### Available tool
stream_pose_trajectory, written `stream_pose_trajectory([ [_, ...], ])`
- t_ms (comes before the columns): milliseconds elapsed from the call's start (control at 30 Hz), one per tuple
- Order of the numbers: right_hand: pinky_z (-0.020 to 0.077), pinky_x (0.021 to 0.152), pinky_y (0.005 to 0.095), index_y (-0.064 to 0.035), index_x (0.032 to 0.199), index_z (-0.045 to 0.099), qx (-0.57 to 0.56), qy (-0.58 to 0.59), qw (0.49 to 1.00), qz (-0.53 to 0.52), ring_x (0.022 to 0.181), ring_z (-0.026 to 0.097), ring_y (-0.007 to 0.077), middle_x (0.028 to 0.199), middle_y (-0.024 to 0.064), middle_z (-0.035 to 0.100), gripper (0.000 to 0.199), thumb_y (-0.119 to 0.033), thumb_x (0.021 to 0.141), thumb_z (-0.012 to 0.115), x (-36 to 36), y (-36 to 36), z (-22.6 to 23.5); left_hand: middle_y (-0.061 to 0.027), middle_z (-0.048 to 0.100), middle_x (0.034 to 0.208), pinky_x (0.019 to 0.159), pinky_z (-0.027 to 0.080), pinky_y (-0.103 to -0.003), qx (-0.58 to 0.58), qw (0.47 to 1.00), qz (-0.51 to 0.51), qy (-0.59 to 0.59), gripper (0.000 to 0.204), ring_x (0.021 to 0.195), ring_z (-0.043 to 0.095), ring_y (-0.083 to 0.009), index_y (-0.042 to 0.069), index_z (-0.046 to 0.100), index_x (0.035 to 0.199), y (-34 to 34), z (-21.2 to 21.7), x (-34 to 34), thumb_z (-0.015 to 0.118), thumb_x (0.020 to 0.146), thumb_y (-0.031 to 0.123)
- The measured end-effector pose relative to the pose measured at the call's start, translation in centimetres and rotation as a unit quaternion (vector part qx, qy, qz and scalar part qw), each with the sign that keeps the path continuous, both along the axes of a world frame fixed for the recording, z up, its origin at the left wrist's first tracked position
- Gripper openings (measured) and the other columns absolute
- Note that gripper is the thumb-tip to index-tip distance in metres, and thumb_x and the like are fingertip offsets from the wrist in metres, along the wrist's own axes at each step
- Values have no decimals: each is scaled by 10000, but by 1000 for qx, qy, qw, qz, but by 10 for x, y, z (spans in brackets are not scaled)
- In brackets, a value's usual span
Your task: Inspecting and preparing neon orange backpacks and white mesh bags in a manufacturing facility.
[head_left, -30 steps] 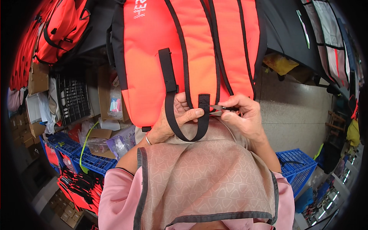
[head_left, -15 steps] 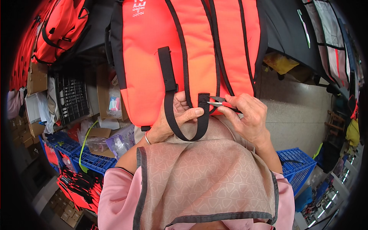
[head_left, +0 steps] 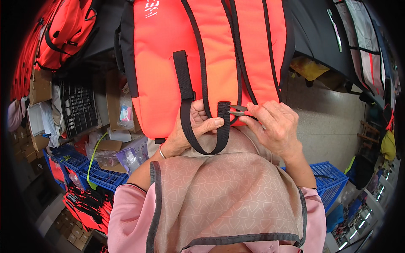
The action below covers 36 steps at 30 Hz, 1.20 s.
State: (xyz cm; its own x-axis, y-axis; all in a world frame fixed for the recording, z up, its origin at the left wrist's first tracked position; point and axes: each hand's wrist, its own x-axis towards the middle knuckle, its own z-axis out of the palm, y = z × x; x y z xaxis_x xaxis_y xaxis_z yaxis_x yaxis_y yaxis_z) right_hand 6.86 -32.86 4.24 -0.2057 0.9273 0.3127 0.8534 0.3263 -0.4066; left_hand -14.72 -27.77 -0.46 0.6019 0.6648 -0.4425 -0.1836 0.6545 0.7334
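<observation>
One orange backpack [head_left: 202, 63], two blue crates [head_left: 331, 177]

— What sort of place was that?

— A bag workshop or stockroom. Orange backpacks [head_left: 55, 38] hung in rows, blue plastic crates [head_left: 90, 175] and cardboard boxes [head_left: 40, 86] crowded the concrete floor [head_left: 329, 126], and more orange-and-black pieces [head_left: 86, 208] lay stacked below.

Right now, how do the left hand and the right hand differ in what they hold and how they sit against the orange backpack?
The left hand pinches the black strap loop, thumb laid across it; the right hand holds small metal snips, tips pointing at the strap's end. The left hand lies against the orange backpack; whether the right hand touches it cannot be told. Both are bare and meet at the backpack's lower edge.
</observation>
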Motion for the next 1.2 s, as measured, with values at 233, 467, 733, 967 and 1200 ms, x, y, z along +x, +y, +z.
stream_pose_trajectory([
  [233, 447, 547, 324, -83, 844, 659, -12, -13, 1000, 13, 628, 590, 193, 718, 18, 591, 244, -229, 706, 798, 1, 3, 3, -62, 706, 971, 663, 533, -200, 4, 1000, -13, 2, 347, 767, 642, -73, 6, 608, 1175, 1, -2, -2, 715, 852, 73],
  [467, 468, 629, 217, -13, 906, 622, -275, 367, 888, -30, 710, 555, 49, 822, 18, 644, 171, -68, 828, 764, 7, 10, -28, -72, 706, 1005, 690, 546, -206, -7, 1000, -17, 0, 366, 822, 659, -88, 6, 609, 1177, 4, -5, -5, 733, 843, 90],
  [733, 412, 660, 179, -33, 982, 595, -321, 601, 732, -27, 750, 527, 27, 885, -13, 608, 218, -70, 836, 753, 1, 4, -56, -54, 706, 1007, 670, 532, -204, 0, 1000, -21, -12, 399, 839, 668, -84, 23, 609, 1182, 5, -8, -6, 760, 832, 141],
  [967, 492, 686, 205, -4, 982, 579, -285, 391, 870, -94, 782, 589, 50, 838, 33, 638, 247, -68, 830, 762, -10, 6, -19, -77, 698, 1022, 787, 549, -253, 3, 1000, -10, -14, 381, 882, 661, -110, 9, 601, 1177, 6, -8, -3, 731, 829, 96],
  [1200, 271, 490, 207, -66, 1013, 547, -310, 825, 471, 24, 535, 293, 44, 656, -47, 424, 272, -304, 941, 658, -14, -1, -57, -41, 683, 930, 606, 479, -215, 18, 999, 0, -36, 350, 735, 598, -67, 10, 613, 1145, 3, -8, -1, 731, 831, 108],
])
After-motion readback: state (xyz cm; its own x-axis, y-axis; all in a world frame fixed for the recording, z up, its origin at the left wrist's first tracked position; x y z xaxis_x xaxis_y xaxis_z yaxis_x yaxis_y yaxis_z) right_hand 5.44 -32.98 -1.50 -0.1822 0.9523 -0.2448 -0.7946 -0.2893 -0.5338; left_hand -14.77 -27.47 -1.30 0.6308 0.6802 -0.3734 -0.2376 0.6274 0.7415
